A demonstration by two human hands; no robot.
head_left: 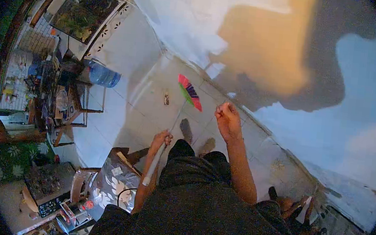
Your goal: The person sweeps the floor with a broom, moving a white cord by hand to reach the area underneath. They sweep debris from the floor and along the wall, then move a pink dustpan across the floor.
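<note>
A: What do the hands have hold of?

B: The left hand (161,138) has its grip closed around the white handle (153,166) of a broom, whose thin shaft runs away from the body to a bright pink, green and purple broom head (190,92) on the floor near the foot of the wall. The right hand (227,117) is raised just beside the broom head, fingers curled into a fist. It may pinch something thin, but I cannot tell what, if anything.

A: How far along does the sweeping look?

B: Judging by the scene, early or midway. The broom head rests on the tiled floor (119,124) close to the wall (198,14), and a small dark scrap (166,99) lies on the tiles just left of the broom head, not yet gathered. No heap of dust shows anywhere, so most of the floor seems left to do.

A: And the room?

B: Pale tiles meet a blotchy wall, white with orange and dark patches. Well to the left of the broom head lies a blue water bottle (103,76) on its side, next to a cluttered wooden chair (69,106). Nearer the person, below the handle, stands a small surface with a flowered cloth (109,182). Beyond the bottle a planter with greenery (88,6) stands by the railing. Two feet show on the tiles between the hands.
</note>
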